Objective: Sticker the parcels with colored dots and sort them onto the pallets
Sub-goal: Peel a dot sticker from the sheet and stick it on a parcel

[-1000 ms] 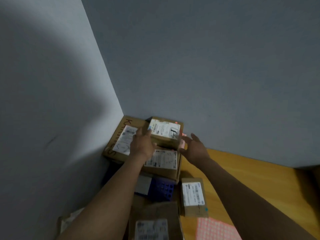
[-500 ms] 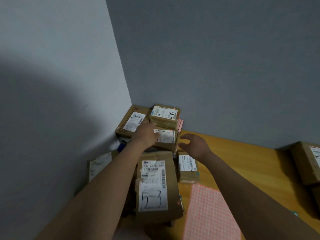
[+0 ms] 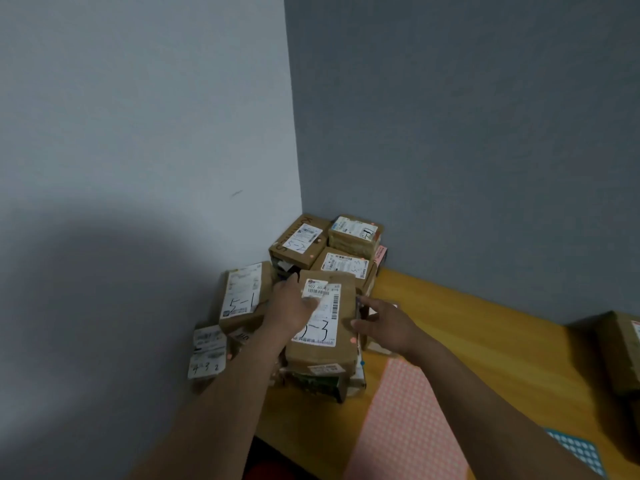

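Note:
Several brown parcels with white labels are stacked in the wall corner. The nearest, the parcel marked "5-3" [image 3: 325, 327], lies on top of the front stack and carries a pink dot near its right edge. My left hand [image 3: 294, 306] rests on its left side with the thumb across the label. My right hand [image 3: 384, 323] hovers at its right edge with fingers loosely bent and holds nothing; I cannot tell if it touches. A pink sticker sheet [image 3: 405, 420] lies on the wooden table [image 3: 485, 341] near me, and a blue sticker sheet [image 3: 581, 452] lies at the lower right.
A parcel marked "5-1" [image 3: 242, 296] and a small parcel [image 3: 207, 355] stand to the left against the wall. Three more parcels [image 3: 346, 266] sit behind in the corner. Another brown parcel [image 3: 623, 355] stands at the right edge. Grey walls close off the left and back.
Both hands have drawn back from the small parcel at the back of the corner stack toward me, and are now at the "5-3" parcel. The view has shifted right and back.

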